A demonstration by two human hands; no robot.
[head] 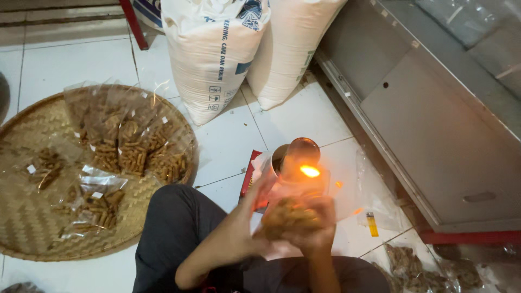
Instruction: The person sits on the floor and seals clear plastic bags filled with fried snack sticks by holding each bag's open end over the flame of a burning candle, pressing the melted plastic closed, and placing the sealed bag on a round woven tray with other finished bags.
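Both hands clasped around one clear snack bag (287, 217), left hand (255, 217) and right hand (315, 225), top edge held at the flame (310, 171). Seal seemingly unfinished. Several filled bags (130, 144) already on the woven tray (32, 228); loose snacks (412, 268) left on the floor.

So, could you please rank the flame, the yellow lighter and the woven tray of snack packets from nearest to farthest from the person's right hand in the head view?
1. Flame: just above the right hand.
2. Yellow lighter: on the floor to its right.
3. Woven tray: far left, across the leg.
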